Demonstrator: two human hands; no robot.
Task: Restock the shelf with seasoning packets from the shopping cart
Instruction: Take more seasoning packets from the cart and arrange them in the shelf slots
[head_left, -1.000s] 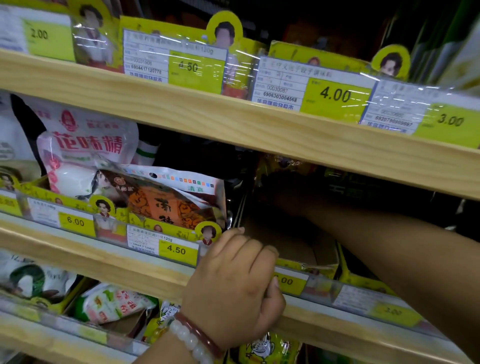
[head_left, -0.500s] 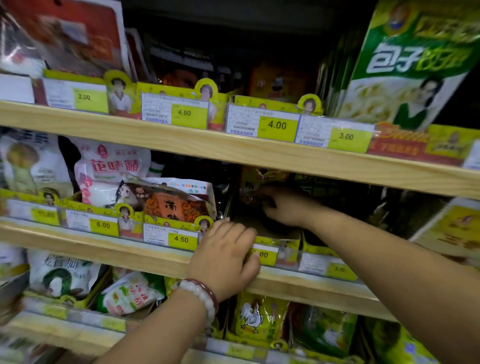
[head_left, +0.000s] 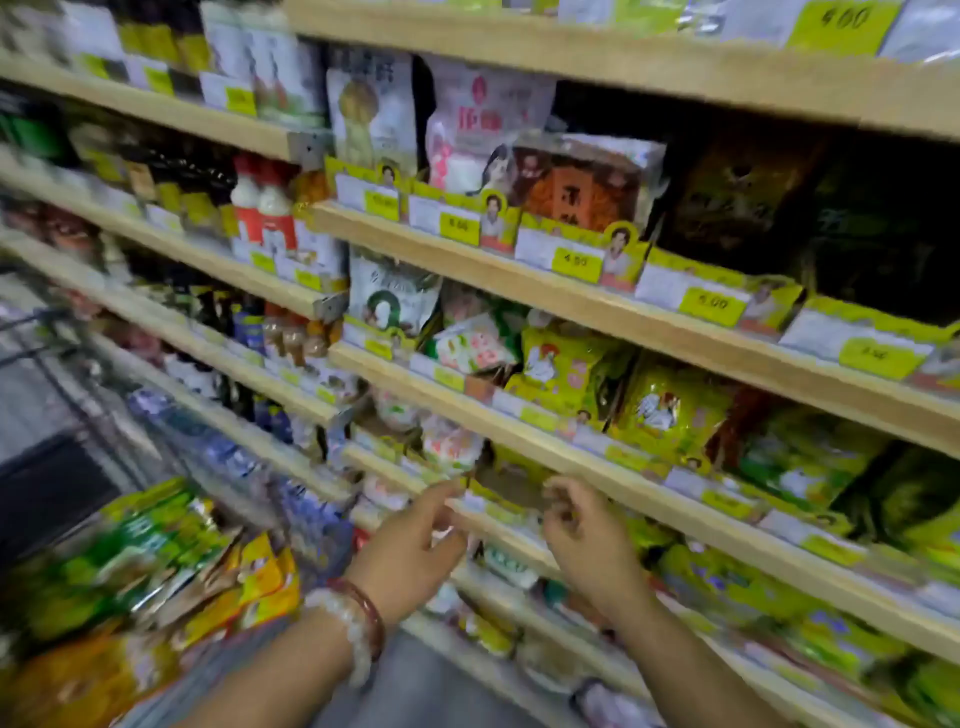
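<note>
Seasoning packets (head_left: 130, 566) lie heaped in green, yellow and orange foil, low at the left of the wooden shelf (head_left: 571, 306); the shopping cart under them is blurred, only dark wire showing further left. More packets stand on the shelf itself: an orange and brown one (head_left: 582, 192) behind the yellow price tags (head_left: 576, 262), a pink and white bag (head_left: 478, 135) just to its left, yellow chicken-print bags (head_left: 561, 374) one tier below.

Both hands hang in front of the lower tiers of the shelf, holding nothing. Left hand (head_left: 410, 551): fingers loosely extended toward the shelf edge, relaxed, apart from the packets in the heap. A white bead bracelet and a red bangle (head_left: 358, 623) sit on its wrist. Right hand (head_left: 587, 540): fingers loosely curled, empty, just beside the left and near the shelf lip; whether the fingertips touch the lip cannot be told through the motion blur.

Bottles with red and white labels (head_left: 262, 208) stand on the adjoining shelving left of the shelf. The whole view is smeared.
</note>
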